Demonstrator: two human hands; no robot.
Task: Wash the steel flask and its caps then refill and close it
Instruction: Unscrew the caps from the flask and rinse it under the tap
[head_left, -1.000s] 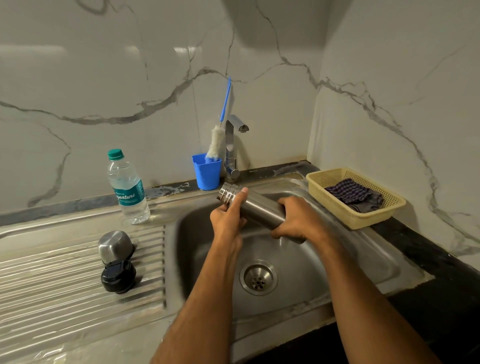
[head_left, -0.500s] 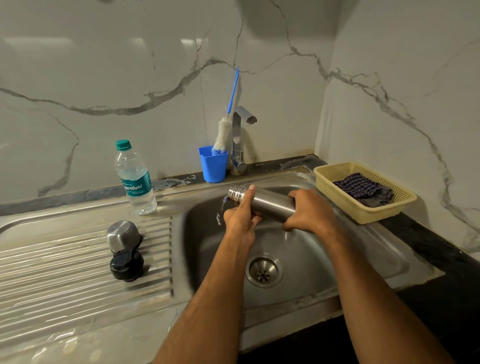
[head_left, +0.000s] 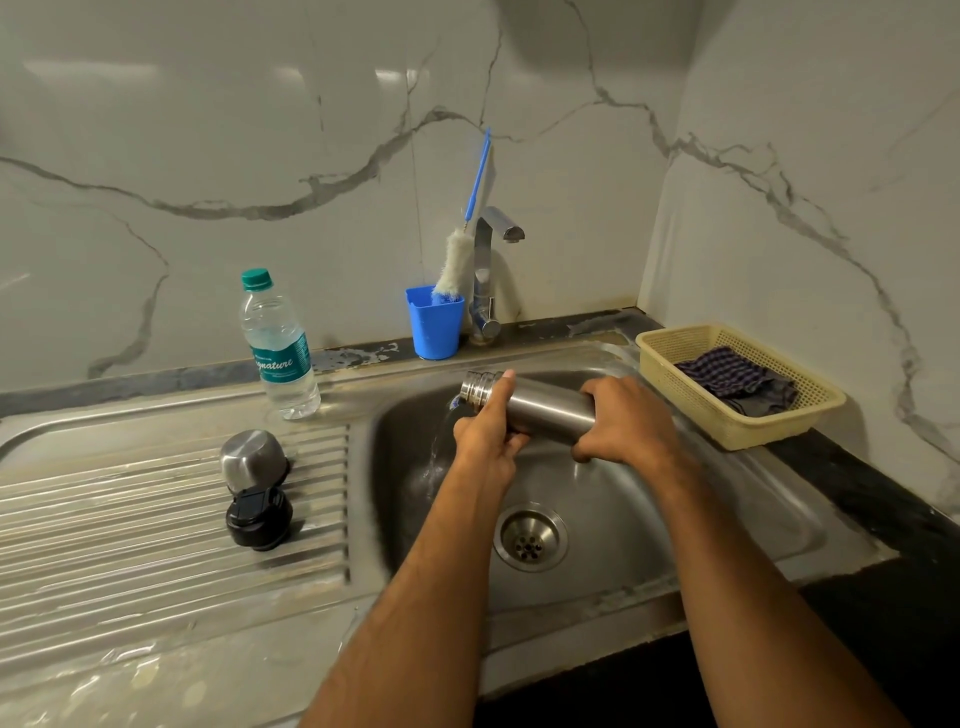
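Note:
I hold the steel flask (head_left: 545, 408) almost level over the sink basin (head_left: 649, 499), its open mouth pointing left. Water pours from the mouth down into the basin. My left hand (head_left: 488, 431) grips the flask near its threaded neck. My right hand (head_left: 623, 423) grips its base end. On the ribbed drainboard (head_left: 130, 519) to the left sit the steel cup cap (head_left: 252, 460) and, just in front of it, the black inner cap (head_left: 258, 517).
A plastic water bottle (head_left: 280, 348) with a green cap stands behind the drainboard. A blue cup (head_left: 434, 322) holding a bottle brush (head_left: 457, 260) stands beside the tap (head_left: 491, 270). A yellow basket (head_left: 737, 384) with a dark cloth sits right of the sink. The drain (head_left: 530, 540) lies below my arms.
The flask has tipped from mouth-up to nearly level, and water now streams from its mouth into the basin. Both hands keep their grip.

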